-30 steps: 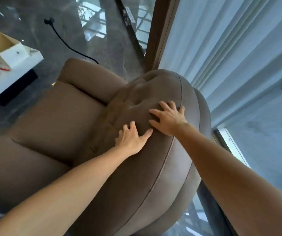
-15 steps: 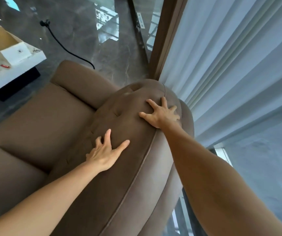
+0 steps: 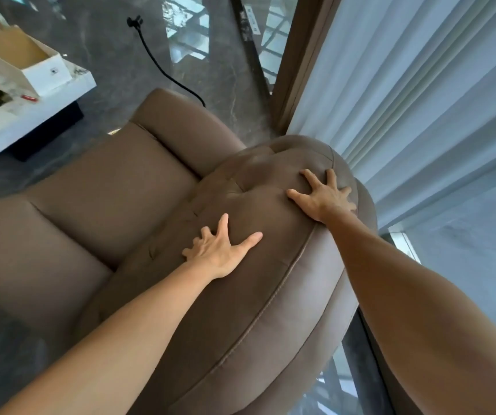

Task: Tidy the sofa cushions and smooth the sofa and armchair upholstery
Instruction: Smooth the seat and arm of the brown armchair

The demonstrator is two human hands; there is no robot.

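Left hand (image 3: 219, 250) and right hand (image 3: 326, 196) flat, fingers spread, gripping nothing, on brown armchair (image 3: 240, 295) backrest

My two arms are bare. I have no sleeves on them, all the way up as far as you can see. My left hand (image 3: 215, 250) is bare too, with no glove. My right hand (image 3: 324, 197) has no glove on it. I see no ring on any of my fingers (image 3: 222, 224), and no watch or band on my wrists. My fingers are long and thin. You can see the bumps of my knuckles and thin lines running down the backs of my hands. My arms look smooth.
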